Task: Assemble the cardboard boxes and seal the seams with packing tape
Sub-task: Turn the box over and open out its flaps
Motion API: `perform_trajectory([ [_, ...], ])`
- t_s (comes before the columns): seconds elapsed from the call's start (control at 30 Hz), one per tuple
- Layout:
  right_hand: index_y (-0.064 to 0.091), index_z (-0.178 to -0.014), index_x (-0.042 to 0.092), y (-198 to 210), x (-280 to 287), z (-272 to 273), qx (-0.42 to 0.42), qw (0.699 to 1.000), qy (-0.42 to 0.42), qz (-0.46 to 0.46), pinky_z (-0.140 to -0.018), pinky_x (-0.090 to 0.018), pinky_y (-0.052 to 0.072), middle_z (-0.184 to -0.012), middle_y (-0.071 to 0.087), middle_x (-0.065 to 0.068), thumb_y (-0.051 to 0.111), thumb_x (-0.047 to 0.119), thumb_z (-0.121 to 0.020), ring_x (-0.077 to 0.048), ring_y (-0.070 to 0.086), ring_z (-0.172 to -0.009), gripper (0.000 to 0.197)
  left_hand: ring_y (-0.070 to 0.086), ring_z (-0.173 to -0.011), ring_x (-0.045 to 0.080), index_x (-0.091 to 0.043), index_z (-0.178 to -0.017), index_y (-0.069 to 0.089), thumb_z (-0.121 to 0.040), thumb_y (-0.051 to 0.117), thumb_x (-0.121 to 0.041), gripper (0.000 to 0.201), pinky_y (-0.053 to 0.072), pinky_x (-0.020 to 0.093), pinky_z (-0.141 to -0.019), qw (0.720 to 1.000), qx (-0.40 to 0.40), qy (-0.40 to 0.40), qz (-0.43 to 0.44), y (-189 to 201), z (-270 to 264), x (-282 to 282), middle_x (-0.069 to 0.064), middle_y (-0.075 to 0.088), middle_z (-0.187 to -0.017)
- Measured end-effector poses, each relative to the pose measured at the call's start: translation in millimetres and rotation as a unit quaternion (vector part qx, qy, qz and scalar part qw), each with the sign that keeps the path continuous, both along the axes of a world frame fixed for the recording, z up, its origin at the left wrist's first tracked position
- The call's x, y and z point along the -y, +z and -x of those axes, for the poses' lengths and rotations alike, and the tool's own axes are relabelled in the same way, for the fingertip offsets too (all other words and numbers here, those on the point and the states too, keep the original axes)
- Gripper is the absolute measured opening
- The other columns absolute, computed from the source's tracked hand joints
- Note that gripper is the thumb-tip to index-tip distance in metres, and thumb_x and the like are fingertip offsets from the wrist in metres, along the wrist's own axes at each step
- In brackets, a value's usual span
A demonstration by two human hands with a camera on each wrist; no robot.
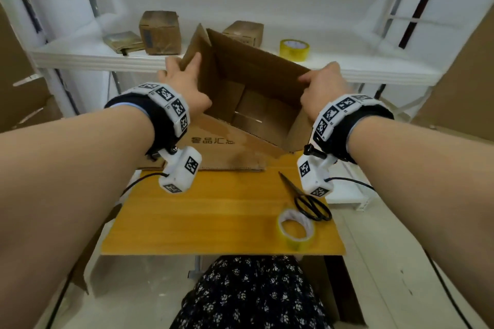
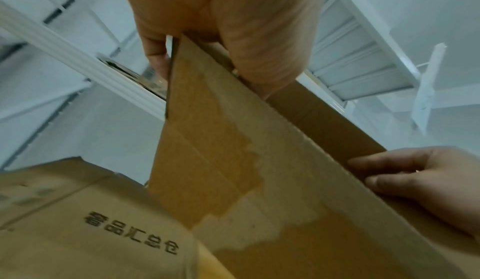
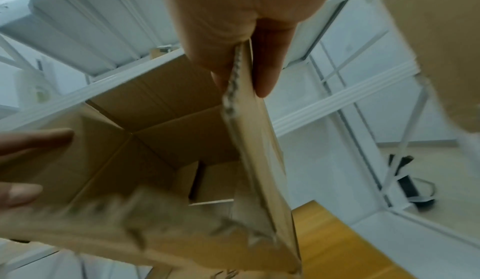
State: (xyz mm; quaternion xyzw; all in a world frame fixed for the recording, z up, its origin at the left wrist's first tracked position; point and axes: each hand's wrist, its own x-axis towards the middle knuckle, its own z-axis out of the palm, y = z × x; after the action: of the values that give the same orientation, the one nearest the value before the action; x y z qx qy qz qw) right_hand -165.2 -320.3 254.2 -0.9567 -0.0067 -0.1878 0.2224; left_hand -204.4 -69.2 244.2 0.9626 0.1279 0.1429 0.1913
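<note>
A brown cardboard box stands opened out, mouth up, over the far edge of the wooden table; its bottom flaps are folded in. My left hand grips the top of the left wall, thumb on one face and fingers on the other. At the right corner my right hand pinches the wall's rim between thumb and fingers. A roll of yellowish packing tape lies on the table near its right front.
Black scissors lie beside the tape roll. Flat printed cardboard lies under the box. The white shelf behind carries small boxes and a second tape roll. Large cardboard sheets lean at both sides.
</note>
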Motion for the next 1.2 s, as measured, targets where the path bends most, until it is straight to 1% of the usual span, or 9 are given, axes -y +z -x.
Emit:
perform_trajectory([
  [0.23,0.061,-0.128,0.025,-5.3,109.7,10.4,0.011,0.991,-0.128,0.025,-0.080,-0.034,0.052,-0.136,0.034,-0.007,0.049,-0.002,-0.092,-0.026,0.052,-0.082,0.047,0.026,-0.140,0.030,-0.031,-0.154,0.012,-0.096,0.049,-0.044,0.070,0.028,0.045,-0.113,0.986,0.031,-0.154,0.063,-14.2,-29.7,105.5,0.001,0.013,-0.156],
  [0.5,0.062,-0.124,0.006,-70.2,217.9,19.6,-0.094,0.967,-0.228,0.059,-0.086,-0.040,0.043,-0.133,0.050,-0.024,0.059,0.016,-0.087,-0.040,0.052,-0.118,0.038,0.036,-0.135,0.038,-0.025,-0.152,0.019,-0.097,0.041,-0.049,0.064,0.031,0.044,-0.109,0.968,-0.067,-0.229,0.083,-50.8,-60.5,219.3,0.014,0.018,-0.154],
  [0.6,0.062,-0.125,0.010,-100.7,235.5,21.9,-0.270,0.920,-0.243,0.148,-0.091,-0.036,0.039,-0.126,0.054,-0.018,0.059,0.023,-0.090,-0.037,0.053,-0.117,0.037,0.046,-0.126,0.038,-0.026,-0.149,0.027,-0.097,0.038,-0.052,0.060,0.039,0.044,-0.105,0.956,-0.119,-0.246,0.105,-79.3,-72.6,264.1,0.014,0.029,-0.150],
  [0.7,0.068,-0.106,0.024,-142.6,253.2,7.0,-0.410,0.838,-0.324,0.160,-0.104,-0.058,0.033,-0.100,0.059,-0.006,0.063,0.034,-0.073,-0.035,0.053,-0.110,0.034,0.058,-0.108,0.034,-0.028,-0.141,0.041,-0.086,0.041,-0.057,0.062,0.052,0.048,-0.090,0.936,-0.162,-0.275,0.146,-112.1,-80.5,307.3,0.013,0.047,-0.134],
  [0.87,0.065,-0.109,0.017,-203.9,278.5,23.8,-0.524,0.767,-0.264,0.260,-0.099,-0.053,0.032,-0.111,0.059,-0.007,0.056,0.019,-0.089,-0.036,0.051,-0.113,0.022,0.056,-0.113,0.033,-0.022,-0.139,0.044,-0.095,0.044,-0.045,0.050,0.050,0.046,-0.095,0.909,-0.220,-0.301,0.186,-165.2,-96.5,357.8,0.012,0.050,-0.133],
  [0.97,0.057,-0.124,0.006,-258.6,303.9,26.3,-0.488,0.824,-0.246,0.146,-0.081,-0.037,0.030,-0.130,0.054,-0.017,0.060,0.020,-0.088,-0.031,0.049,-0.107,0.039,0.055,-0.114,0.032,-0.020,-0.140,0.042,-0.095,0.043,-0.043,0.050,0.049,0.045,-0.097,0.904,-0.240,-0.303,0.183,-190.7,-108.7,371.4,0.010,0.052,-0.133],
  [1.03,0.052,-0.131,0.003,-289.0,319.1,14.6,-0.512,0.810,-0.179,0.223,-0.081,-0.031,0.029,-0.137,0.050,-0.019,0.065,0.023,-0.084,-0.029,0.048,-0.104,0.052,0.055,-0.116,0.031,-0.019,-0.139,0.043,-0.095,0.043,-0.042,0.049,0.049,0.044,-0.097,0.903,-0.248,-0.299,0.181,-202.6,-116.0,375.0,0.010,0.052,-0.133],
  [1.13,0.064,-0.092,0.011,-283.9,304.2,18.6,-0.565,0.760,-0.078,0.313,-0.079,-0.039,0.032,-0.104,0.061,-0.011,0.057,0.017,-0.088,-0.033,0.055,-0.092,0.010,0.054,-0.117,0.030,-0.016,-0.140,0.044,-0.098,0.044,-0.037,0.047,0.049,0.042,-0.098,0.908,-0.251,-0.285,0.179,-215.4,-128.5,377.4,0.010,0.052,-0.134],
  [1.2,0.059,-0.079,0.011,-280.8,292.8,22.7,-0.597,0.737,-0.091,0.304,-0.075,-0.047,0.037,-0.088,0.054,-0.008,0.055,0.014,-0.089,-0.033,0.054,-0.088,0.010,0.054,-0.118,0.029,-0.014,-0.140,0.044,-0.100,0.044,-0.034,0.045,0.049,0.040,-0.098,0.908,-0.253,-0.275,0.187,-222.5,-135.5,378.8,0.011,0.052,-0.133],
])
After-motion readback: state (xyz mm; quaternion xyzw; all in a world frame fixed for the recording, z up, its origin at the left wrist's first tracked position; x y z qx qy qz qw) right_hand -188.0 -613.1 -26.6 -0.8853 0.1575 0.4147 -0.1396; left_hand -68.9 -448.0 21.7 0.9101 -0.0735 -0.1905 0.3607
